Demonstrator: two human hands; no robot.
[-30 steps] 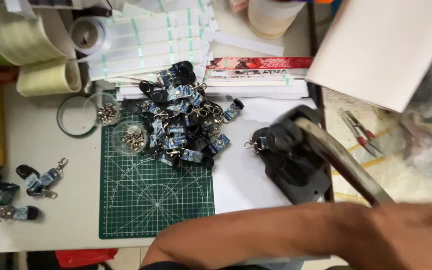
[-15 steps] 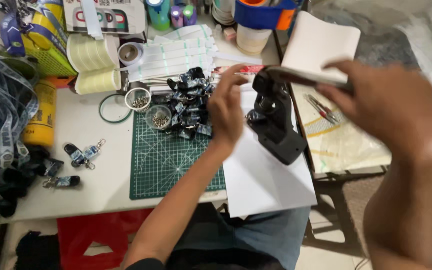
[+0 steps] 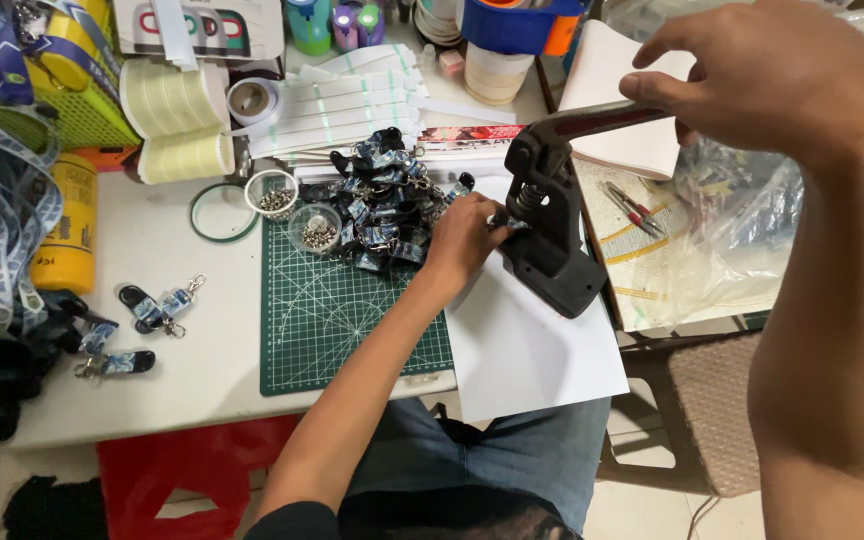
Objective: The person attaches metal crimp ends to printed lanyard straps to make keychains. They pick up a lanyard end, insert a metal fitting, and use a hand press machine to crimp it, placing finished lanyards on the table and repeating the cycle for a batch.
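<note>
Black press (image 3: 552, 240) stands on white paper (image 3: 532, 350), just right of green mat (image 3: 342, 310). Right hand (image 3: 782, 80) wraps around press handle (image 3: 602, 120), fingers closed on it. Left hand (image 3: 467, 235) pinches small strap piece at press base, fingers tight together; piece too small to see well. Pile of blue-black straps (image 3: 387, 200) lies at mat's top edge, touching left hand. Two little cups of metal bits (image 3: 297, 210) sit beside pile. Yellow tape rolls (image 3: 177, 125) near back. Few finished straps (image 3: 157, 310) lie left of mat
</note>
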